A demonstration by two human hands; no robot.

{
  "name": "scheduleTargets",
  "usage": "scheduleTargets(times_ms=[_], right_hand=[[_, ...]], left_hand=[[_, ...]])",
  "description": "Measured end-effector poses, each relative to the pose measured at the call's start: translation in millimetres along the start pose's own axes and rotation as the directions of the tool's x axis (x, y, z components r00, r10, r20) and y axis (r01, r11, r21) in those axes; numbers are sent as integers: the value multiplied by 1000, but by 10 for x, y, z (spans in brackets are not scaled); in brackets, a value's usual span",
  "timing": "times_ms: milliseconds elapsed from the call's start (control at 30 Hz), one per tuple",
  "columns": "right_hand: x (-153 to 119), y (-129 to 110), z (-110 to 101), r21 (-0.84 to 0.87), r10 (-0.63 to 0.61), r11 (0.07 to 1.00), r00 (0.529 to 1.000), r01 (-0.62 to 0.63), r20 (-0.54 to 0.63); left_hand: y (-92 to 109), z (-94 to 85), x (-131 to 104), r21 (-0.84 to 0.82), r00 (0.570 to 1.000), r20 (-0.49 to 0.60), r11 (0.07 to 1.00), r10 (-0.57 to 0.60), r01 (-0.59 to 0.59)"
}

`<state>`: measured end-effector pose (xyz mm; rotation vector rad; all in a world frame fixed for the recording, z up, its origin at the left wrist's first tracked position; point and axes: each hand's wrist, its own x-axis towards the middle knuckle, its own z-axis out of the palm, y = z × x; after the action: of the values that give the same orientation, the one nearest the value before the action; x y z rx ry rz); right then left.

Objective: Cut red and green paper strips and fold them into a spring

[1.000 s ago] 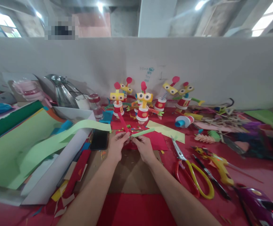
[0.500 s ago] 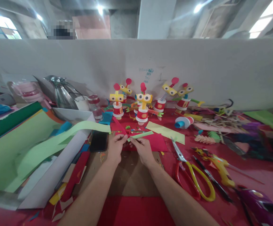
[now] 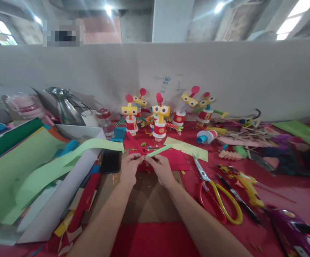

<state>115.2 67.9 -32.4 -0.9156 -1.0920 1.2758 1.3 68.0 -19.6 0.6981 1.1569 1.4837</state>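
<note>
My left hand [image 3: 129, 168] is closed, pinching the lower end of a narrow red paper strip [image 3: 135, 142] that slants up and to the left. Between the thumb and fingers of my right hand [image 3: 161, 169] is a light green paper strip [image 3: 160, 150], pointing up and to the right. The strips' ends come together at my fingertips, forming a V; my fingers hide how they touch there. Beneath both hands lie a red paper sheet [image 3: 174, 159] and a brown board [image 3: 149, 200].
Several paper-cup figures [image 3: 159, 129] stand along the wall. To the right lie scissors [image 3: 203, 173], a black pen [image 3: 239, 200] and a yellow glue gun [image 3: 251, 191]. A box of coloured paper [image 3: 39, 217] is at left, near a phone [image 3: 110, 161].
The green strip has tilted more steeply upward, and my fingertips have closed in at the joined ends of both strips. The whole view has shifted slightly.
</note>
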Motion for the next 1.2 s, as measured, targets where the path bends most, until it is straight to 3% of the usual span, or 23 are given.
scheduleTargets(times_ms=[100, 300, 567, 700, 867, 1000, 1200], right_hand=[[3, 0, -1, 13, 16, 1000, 1000, -16, -3], [27, 21, -44, -44, -18, 999, 999, 17, -26], [14, -11, -1, 147, 56, 988, 998, -53, -14], [8, -24, 18, 125, 28, 992, 999, -32, 37], [16, -1, 10, 20, -24, 1000, 999, 23, 30], [22, 15, -14, -83, -43, 996, 999, 41, -19], [20, 4, -15, -9, -27, 1000, 999, 26, -38]], left_hand=[[12, 6, -1, -59, 998, -21, 997, -56, 55], [44, 17, -24, 18, 988, 132, 997, -75, 73], [48, -20, 36, -82, 977, 126, 980, -169, 180], [52, -45, 72, -141, 965, 126, 959, -229, 245], [46, 3, 24, -190, 981, 64, 962, -186, 195], [48, 48, -33, -167, 988, 75, 975, -135, 146], [27, 55, -41, -130, 993, 98, 989, -64, 76]])
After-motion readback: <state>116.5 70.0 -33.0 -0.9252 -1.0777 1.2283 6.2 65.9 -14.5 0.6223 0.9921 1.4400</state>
